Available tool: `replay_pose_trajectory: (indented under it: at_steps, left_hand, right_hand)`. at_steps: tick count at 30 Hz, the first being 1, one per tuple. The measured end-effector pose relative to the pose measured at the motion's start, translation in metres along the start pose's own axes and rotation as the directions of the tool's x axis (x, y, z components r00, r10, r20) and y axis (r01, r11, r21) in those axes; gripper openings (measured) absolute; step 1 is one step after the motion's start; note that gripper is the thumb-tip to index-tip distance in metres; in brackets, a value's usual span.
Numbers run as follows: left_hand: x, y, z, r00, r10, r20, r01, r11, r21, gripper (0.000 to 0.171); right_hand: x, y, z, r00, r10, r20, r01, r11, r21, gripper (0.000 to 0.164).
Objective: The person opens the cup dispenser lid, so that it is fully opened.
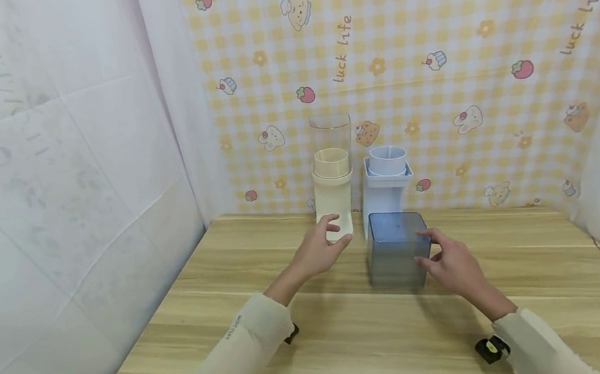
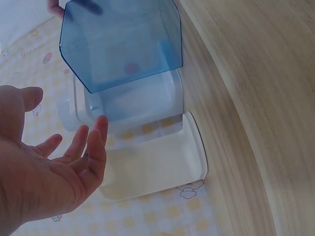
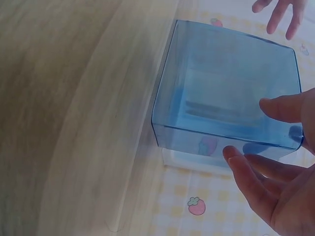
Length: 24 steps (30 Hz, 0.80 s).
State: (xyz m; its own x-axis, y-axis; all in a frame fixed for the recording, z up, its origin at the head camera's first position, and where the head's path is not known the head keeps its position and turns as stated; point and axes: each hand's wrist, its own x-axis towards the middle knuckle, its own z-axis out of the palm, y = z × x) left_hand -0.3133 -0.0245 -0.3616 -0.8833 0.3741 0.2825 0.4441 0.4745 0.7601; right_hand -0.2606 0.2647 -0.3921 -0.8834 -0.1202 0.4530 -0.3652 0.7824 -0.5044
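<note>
Right of the frame's centre, the right hand [image 1: 458, 263], the nearer one, pinched the right side of the clear blue container [image 1: 396, 263]. The left hand [image 1: 315, 252], spread and empty, was apart, to its upper left. Behind stood the white holder [image 1: 382, 201] and cream holder [image 1: 332, 198].

Curtained booth [image 1: 173, 102]: wooden table [image 1: 376, 359], yellow checked cloth [image 1: 403, 17] behind, white sheets [image 1: 107, 140] either side.

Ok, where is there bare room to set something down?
Bare tabletop lies left of the left hand, right of the right hand, and between the sleeves. Crowded at back middle: cream stand, white stand, blue container before it.
</note>
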Motion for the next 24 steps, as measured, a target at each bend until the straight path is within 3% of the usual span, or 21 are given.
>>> replay_pose_trajectory:
  at_steps: [24]
  left_hand:
    - [-0.013,0.003,-0.001,1.0,0.01,-0.024,-0.011,0.999,-0.045,0.058]
  right_hand:
    - [0.008,0.004,0.0,0.999,-0.032,-0.026,0.032,0.999,-0.027,0.043]
